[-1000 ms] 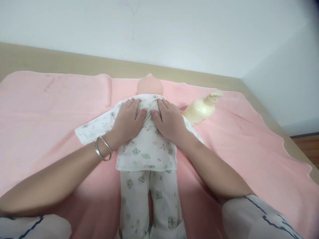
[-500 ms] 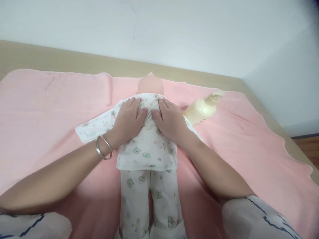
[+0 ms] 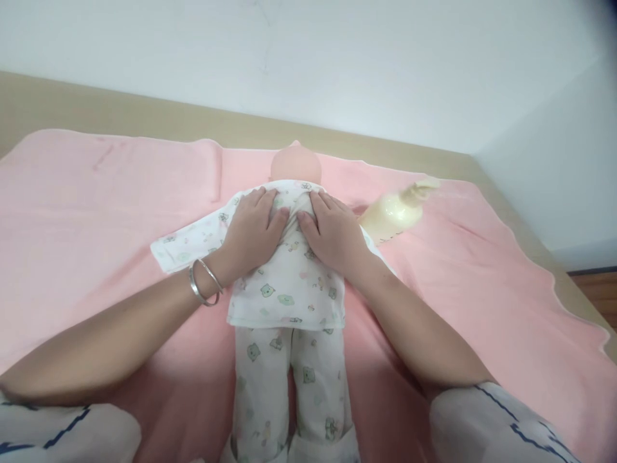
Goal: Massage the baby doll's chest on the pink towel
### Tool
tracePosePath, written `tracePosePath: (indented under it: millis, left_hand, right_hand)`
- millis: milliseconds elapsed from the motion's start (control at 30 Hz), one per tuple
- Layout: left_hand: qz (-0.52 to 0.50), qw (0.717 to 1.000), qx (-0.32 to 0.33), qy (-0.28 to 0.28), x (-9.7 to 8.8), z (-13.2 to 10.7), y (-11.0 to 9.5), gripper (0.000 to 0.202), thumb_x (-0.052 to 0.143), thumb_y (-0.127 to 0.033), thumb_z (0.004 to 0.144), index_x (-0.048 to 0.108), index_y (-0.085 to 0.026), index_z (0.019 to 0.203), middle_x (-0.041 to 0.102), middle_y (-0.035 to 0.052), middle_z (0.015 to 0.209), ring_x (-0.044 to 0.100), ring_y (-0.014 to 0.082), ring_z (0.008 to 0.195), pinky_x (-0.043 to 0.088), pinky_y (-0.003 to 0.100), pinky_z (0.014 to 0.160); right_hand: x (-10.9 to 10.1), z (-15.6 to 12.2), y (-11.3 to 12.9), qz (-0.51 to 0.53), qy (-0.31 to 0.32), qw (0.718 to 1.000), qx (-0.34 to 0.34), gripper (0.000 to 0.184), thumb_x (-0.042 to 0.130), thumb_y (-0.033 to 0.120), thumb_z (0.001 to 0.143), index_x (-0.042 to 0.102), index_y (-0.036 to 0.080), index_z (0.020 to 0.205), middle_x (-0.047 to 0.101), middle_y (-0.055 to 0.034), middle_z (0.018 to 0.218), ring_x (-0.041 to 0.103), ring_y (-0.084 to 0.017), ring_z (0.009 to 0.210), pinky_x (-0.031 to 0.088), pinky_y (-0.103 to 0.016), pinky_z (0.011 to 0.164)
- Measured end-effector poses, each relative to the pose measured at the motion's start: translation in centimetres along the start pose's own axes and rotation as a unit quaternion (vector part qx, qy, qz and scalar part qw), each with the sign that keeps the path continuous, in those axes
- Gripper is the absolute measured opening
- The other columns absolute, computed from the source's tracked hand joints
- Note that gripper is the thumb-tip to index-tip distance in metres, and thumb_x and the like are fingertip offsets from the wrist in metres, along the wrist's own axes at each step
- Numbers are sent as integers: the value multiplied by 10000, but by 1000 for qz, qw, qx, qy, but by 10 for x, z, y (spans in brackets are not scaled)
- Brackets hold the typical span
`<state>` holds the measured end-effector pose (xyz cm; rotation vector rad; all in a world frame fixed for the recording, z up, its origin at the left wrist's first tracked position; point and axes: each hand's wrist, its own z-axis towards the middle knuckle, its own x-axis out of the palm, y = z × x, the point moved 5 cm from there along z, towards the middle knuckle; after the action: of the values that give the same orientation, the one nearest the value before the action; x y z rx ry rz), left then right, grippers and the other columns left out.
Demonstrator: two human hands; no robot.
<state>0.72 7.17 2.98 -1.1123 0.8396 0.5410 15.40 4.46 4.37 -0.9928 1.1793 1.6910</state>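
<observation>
Doll (image 3: pixel 286 289) lying face down in middle of pink towel (image 3: pixel 96 212), head pointing toward wall. Left hand (image 3: pixel 250 235) and right hand (image 3: pixel 335 235) resting flat on doll's upper back, fingers unclenched, gripping nothing. Pump bottle (image 3: pixel 393 215) lying just right of doll.

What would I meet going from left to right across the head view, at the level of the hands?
A silver bracelet → left hand → right hand, both flat on the doll → cream pump bottle → pink towel, bare to its right edge.
</observation>
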Motion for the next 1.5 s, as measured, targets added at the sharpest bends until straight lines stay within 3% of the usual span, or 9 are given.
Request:
tracePosePath:
  millis: [267,533,733,867,1000,1167,1267,1400,1500]
  left_hand:
    - [21,1000,15,10,-3,0,-3,584,242,-431,1007,517,-82,1387,593,171,1348,511,321,1293,381,519,1168]
    - [43,998,36,4,-8,-9,-14,502,272,-375,1014,568,-79,1291,610,192,1275,543,332,1220,435,534,1114]
    - [86,992,91,-16,-9,-26,-32,527,286,-328,1019,524,-45,1394,534,206,1464,434,346,1434,358,536,1229]
    - [109,988,111,-21,-6,-31,-37,542,295,-319,1024,535,-14,1402,537,229,1464,449,347,1439,343,514,1251]
    - [99,989,107,-20,-7,-30,-36,536,318,-322,1020,542,-15,1399,532,229,1470,442,350,1443,340,517,1256]
    - [36,997,65,12,-11,-21,-27,499,343,-363,1009,563,-106,1375,522,159,1491,431,329,1441,364,533,1234]
    - [13,999,45,23,-12,-11,-20,488,344,-394,1004,575,-117,1333,551,150,1439,443,341,1410,371,536,1213]
    - [13,999,38,34,-12,1,-14,387,342,-400,993,614,-141,1088,639,150,1175,574,326,1150,456,531,1071]
    - [18,998,41,52,-12,3,-13,319,349,-400,987,569,-169,972,626,138,1093,571,307,1057,469,518,1009]
  right_hand:
    - [-3,0,-1,15,-4,1000,5,563,345,428,1020,575,48,1366,602,-221,1425,517,-347,1391,418,-534,1152]
    - [-2,0,-1,9,-7,1000,5,578,332,428,1022,573,37,1374,600,-224,1423,534,-355,1366,424,-528,1143]
    - [1,0,-3,6,-11,1000,-8,597,317,405,1016,527,13,1414,582,-236,1439,522,-346,1368,424,-517,1138]
    - [1,1,-3,8,-9,1000,-8,591,327,392,1013,506,8,1426,574,-232,1447,525,-347,1356,418,-506,1139]
    - [-4,2,-1,16,1,1000,-3,513,350,378,1007,583,46,1321,645,-209,1330,594,-338,1239,460,-480,1075]
    - [-9,3,-3,25,27,999,10,417,358,410,1011,641,135,1149,706,-147,1125,643,-310,1043,522,-457,925]
    - [-8,3,-1,11,30,999,7,449,343,408,1027,624,115,1220,692,-166,1205,626,-324,1137,502,-475,991]
    - [-7,-6,9,-39,53,998,1,559,307,377,1054,474,39,1466,544,-212,1485,482,-360,1399,396,-527,1154]
    - [-13,-17,23,-95,44,994,-12,577,288,341,1062,429,-5,1501,513,-238,1512,450,-370,1434,326,-539,1207]
